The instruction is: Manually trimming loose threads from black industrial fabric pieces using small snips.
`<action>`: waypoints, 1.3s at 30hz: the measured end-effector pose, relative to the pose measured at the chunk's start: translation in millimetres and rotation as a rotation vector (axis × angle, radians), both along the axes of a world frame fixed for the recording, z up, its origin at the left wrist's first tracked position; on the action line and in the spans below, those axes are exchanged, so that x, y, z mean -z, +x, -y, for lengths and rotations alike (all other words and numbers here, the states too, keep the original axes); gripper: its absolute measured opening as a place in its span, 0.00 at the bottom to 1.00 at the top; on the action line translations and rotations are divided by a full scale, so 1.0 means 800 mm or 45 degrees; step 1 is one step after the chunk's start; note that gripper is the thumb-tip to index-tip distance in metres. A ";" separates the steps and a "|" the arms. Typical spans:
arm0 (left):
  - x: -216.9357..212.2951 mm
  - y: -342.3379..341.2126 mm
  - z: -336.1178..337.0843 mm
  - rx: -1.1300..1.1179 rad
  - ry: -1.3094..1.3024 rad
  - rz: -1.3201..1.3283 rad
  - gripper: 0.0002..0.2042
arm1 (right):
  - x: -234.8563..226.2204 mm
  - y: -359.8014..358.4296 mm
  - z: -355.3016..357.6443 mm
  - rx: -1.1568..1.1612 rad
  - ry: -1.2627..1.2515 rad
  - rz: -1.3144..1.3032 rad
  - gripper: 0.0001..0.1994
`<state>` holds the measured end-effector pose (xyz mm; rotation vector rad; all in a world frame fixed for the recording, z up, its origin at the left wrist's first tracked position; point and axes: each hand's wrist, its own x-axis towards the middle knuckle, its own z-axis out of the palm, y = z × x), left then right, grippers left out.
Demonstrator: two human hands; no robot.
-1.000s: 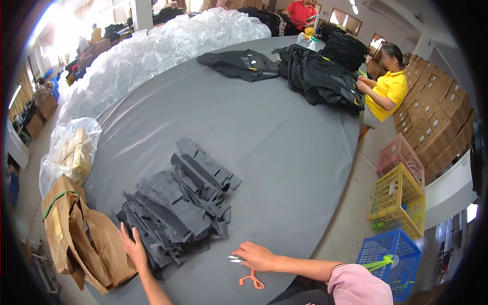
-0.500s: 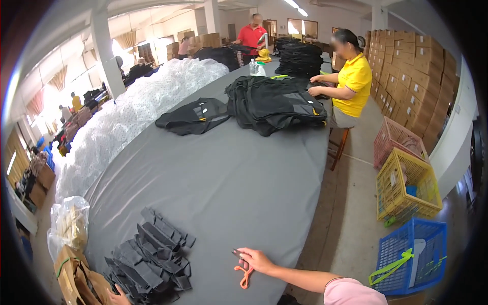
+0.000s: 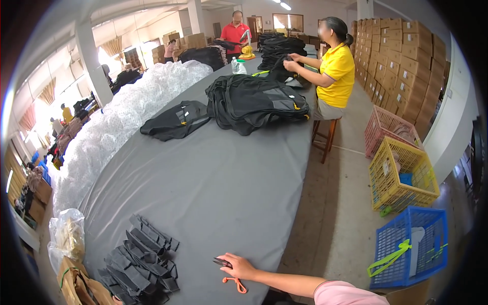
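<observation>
On the grey-covered table (image 3: 203, 188), my right hand (image 3: 240, 267) is closed around dark thread snips (image 3: 222, 262), whose points face left. An orange cord (image 3: 236, 284) with a loop lies just below that hand. To its left is a heap of black fabric strips (image 3: 142, 264), loosely overlapping. Only a sliver of my left hand (image 3: 118, 301) shows at the lower edge, between the strips and a brown paper bag (image 3: 81, 284); its fingers are mostly hidden.
Black bags (image 3: 254, 104) are piled farther up the table, with a co-worker in yellow (image 3: 336, 71) handling black fabric beside them. Bubble-wrap-like plastic (image 3: 117, 117) lines the left side. Blue (image 3: 406, 249) and yellow crates (image 3: 401, 175) stand on the floor at right.
My right hand has shifted slightly left and down with the snips, and the cord now rests lower. My left hand has sunk mostly out of view. The co-worker in yellow has lifted some fabric.
</observation>
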<state>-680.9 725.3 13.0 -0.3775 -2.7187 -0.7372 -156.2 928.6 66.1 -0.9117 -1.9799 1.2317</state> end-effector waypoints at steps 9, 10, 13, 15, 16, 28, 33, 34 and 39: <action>0.015 0.023 -0.045 0.147 0.045 0.029 0.28 | 0.013 -0.008 0.003 0.014 0.054 -0.027 0.17; 0.015 0.027 -0.051 0.165 0.050 0.032 0.28 | 0.014 -0.007 0.004 0.016 0.054 -0.025 0.17; 0.012 0.032 -0.066 0.209 0.063 0.032 0.28 | 0.012 -0.006 0.006 0.035 0.093 -0.028 0.16; 0.009 0.034 -0.075 0.237 0.068 0.030 0.27 | 0.009 -0.004 0.005 0.040 0.090 -0.016 0.16; 0.008 0.036 -0.082 0.252 0.072 0.030 0.27 | 0.009 -0.004 0.004 0.039 0.089 -0.017 0.16; -0.009 0.080 -0.190 0.434 0.135 0.052 0.26 | 0.011 -0.010 0.007 0.094 0.191 -0.011 0.15; -0.027 0.107 -0.247 0.512 0.167 0.063 0.26 | 0.012 -0.013 0.008 0.100 0.203 0.003 0.15; -0.030 0.114 -0.259 0.527 0.174 0.066 0.26 | 0.011 -0.012 0.007 0.103 0.203 0.006 0.15; -0.053 0.155 -0.319 0.600 0.207 0.081 0.25 | 0.010 -0.002 0.008 0.116 0.184 0.022 0.15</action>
